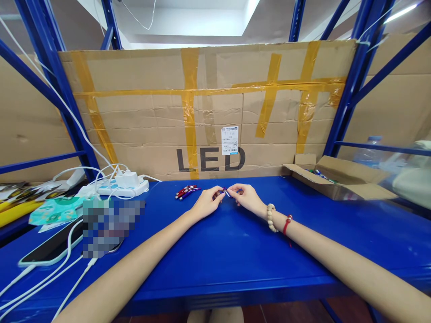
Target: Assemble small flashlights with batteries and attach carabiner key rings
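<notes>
My left hand (209, 202) and my right hand (247, 197) meet above the middle of the blue shelf top. Between their fingertips is a small shiny purple metal tube (227, 193), slim like a mini torch, though its exact kind is too small to make out. Both hands pinch it, the left from its left side and the right from its right side. Left of my left hand lies a little pile of similar red and purple metal tubes (187, 192) with silvery ends. Beads and a red cord circle my right wrist.
An open cardboard box (340, 188) with small coloured items stands at the back right. At left are a white power strip (124, 188) with cables, a phone (54, 244) and a teal packet (54, 211). A cardboard sheet (151, 130) walls off the back between blue posts.
</notes>
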